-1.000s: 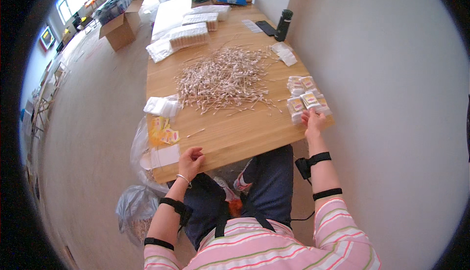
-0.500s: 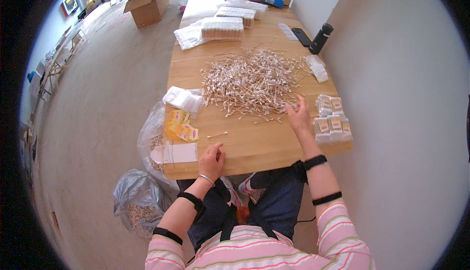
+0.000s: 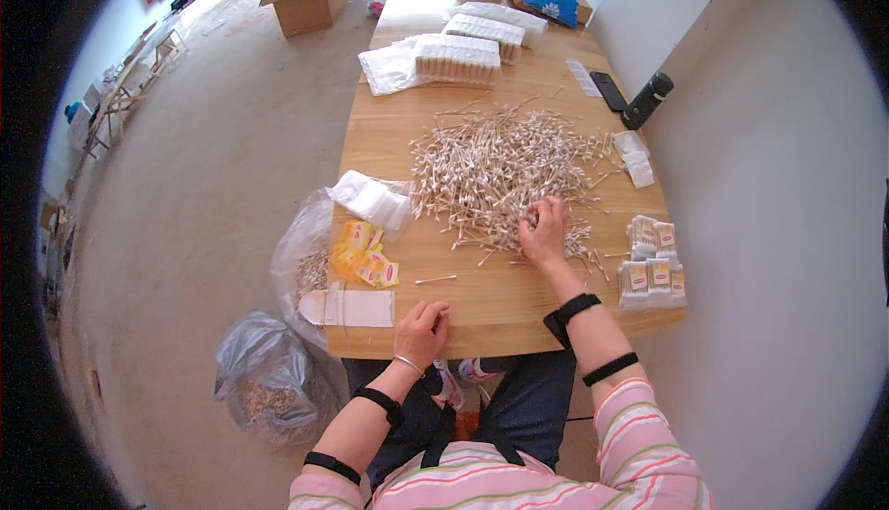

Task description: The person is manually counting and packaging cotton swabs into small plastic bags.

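Treating the cotton swab pile (image 3: 505,163) as our clock centre, left to right: at 8 o'clock we've got yellow cards (image 3: 352,255) by the table's (image 3: 500,311) left edge, printed with reddish ovals and tiny lettering, and just beyond them, nearer 9, a stack of white bags (image 3: 370,195). Our left hand (image 3: 422,332) is down at 7 on the table's near edge, loosely curled and narrow, with a lone swab (image 3: 436,279) lying just past it. The pile itself fills the middle of the table. Our right hand (image 3: 544,230) is at its 5 o'clock side, fingers bent into the swabs. Backs of both hands face us, so honestly we can't tell if either grips anything. We'd call this step gathering swabs; the next move calls for a light pinch that doesn't scatter the rest. Over at 4, swab packs (image 3: 657,274) sit in two rows, yellow labels showing.
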